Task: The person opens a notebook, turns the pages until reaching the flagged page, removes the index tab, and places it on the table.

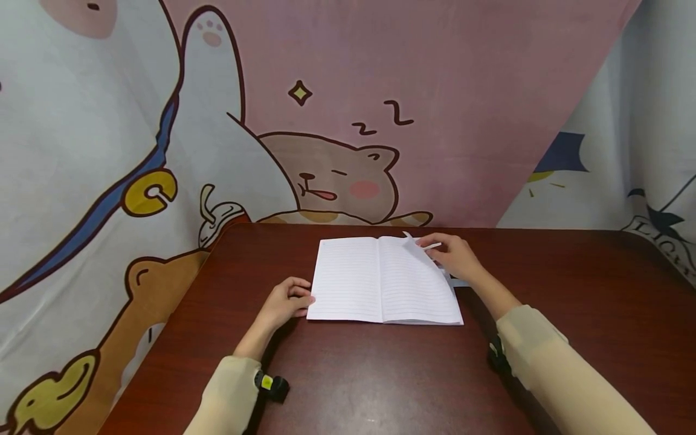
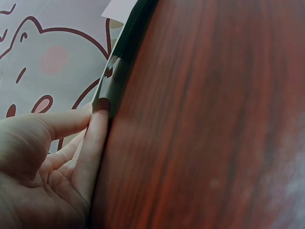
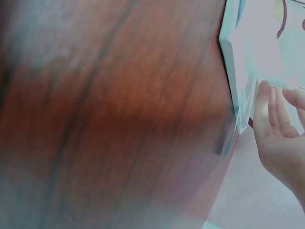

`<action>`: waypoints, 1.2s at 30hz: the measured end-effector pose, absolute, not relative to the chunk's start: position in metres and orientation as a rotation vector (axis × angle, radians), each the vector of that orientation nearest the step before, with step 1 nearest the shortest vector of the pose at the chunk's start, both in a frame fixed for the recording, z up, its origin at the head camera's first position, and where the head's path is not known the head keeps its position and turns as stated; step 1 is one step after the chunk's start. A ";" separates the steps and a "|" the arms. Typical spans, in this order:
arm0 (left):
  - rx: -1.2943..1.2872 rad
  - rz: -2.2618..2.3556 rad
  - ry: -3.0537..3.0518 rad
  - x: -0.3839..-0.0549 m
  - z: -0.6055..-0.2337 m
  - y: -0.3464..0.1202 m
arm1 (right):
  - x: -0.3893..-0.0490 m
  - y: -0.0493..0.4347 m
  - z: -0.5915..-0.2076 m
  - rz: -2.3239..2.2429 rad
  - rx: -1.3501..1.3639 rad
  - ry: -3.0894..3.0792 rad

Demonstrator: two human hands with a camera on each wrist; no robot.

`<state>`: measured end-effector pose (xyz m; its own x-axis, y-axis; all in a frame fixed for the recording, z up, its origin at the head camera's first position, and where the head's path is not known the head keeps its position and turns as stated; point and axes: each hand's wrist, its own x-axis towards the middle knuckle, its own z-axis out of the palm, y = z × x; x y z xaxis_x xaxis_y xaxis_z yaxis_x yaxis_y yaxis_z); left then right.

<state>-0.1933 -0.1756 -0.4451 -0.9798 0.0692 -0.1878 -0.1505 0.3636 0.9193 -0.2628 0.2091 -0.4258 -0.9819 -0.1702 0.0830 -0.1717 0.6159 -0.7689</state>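
Observation:
An open notebook (image 1: 347, 281) with white lined pages lies on the dark red-brown table. My left hand (image 1: 285, 301) holds its left edge; in the left wrist view the thumb (image 2: 69, 123) is on the page side and a finger lies under the cover. At the upper right corner, my right hand (image 1: 455, 257) pinches a lifted page (image 1: 414, 246), whose corner curls up near the fingertips. The right wrist view shows the fingers (image 3: 268, 112) behind the raised sheets, with the thumb across from them.
The wooden table (image 1: 348, 374) stretches out on both sides of the notebook and toward me. Behind it hangs a cartoon-printed cloth (image 1: 457, 109), which also covers the left side. A dark wrist device (image 1: 274, 386) sits at the left sleeve cuff.

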 end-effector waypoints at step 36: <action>-0.093 1.677 2.432 -0.194 -0.446 -0.175 | -0.261 0.195 -0.422 1.545 0.551 -2.728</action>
